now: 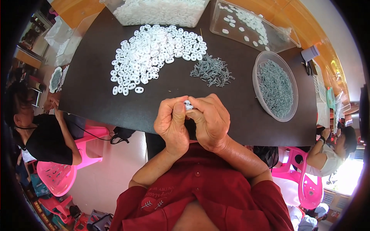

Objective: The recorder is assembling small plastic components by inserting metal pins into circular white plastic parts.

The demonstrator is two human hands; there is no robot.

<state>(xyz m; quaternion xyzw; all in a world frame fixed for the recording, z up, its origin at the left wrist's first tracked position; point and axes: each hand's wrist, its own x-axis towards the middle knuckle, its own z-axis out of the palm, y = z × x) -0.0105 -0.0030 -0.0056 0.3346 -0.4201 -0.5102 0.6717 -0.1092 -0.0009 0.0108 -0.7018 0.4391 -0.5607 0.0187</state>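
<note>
Far left: a person in a black top (48, 140) sits on a pink plastic chair (61, 175) beside the dark tabletop (115, 104).
White heap: a spread of small white oval plastic rings (152, 52) lies on the tabletop, well beyond the hands.
Left hand: the left hand (172, 124) is curled, thumb and fingers pinched together on a small white plastic piece (187, 104).
The piece: it sits between both hands' fingertips, over the near part of the tabletop, mostly hidden.
Right hand: the right hand (210, 121) presses against the left, fingers closed on the same piece.
Screws: a loose pile of small grey metal screws (212, 70) lies just right of the rings.
Bowl: a round clear plastic bowl (259, 89) holds more grey screws.
Back right: a clear rectangular plastic tray (231, 36) carries scattered white rings.
</note>
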